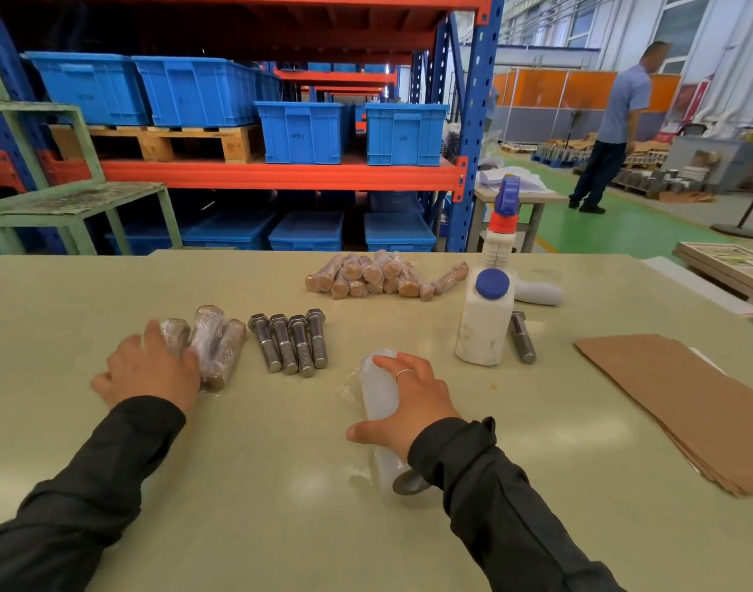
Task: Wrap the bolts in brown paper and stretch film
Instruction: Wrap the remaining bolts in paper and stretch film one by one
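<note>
Pale-green table point(280, 484): left hand point(150, 369) rests flat on three film-wrapped brown bolt bundles point(214, 348); right hand point(408, 405), fingers curled, holds clear stretch-film roll point(381, 403). Four bare steel bolts point(291, 343) between hands. Brown paper sheets point(682, 403) near right edge; near edge open.

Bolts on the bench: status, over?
Left hand on film-wrapped bolts. Right hand gripping stretch film roll. Four bare bolts between them, unobstructed.
</note>
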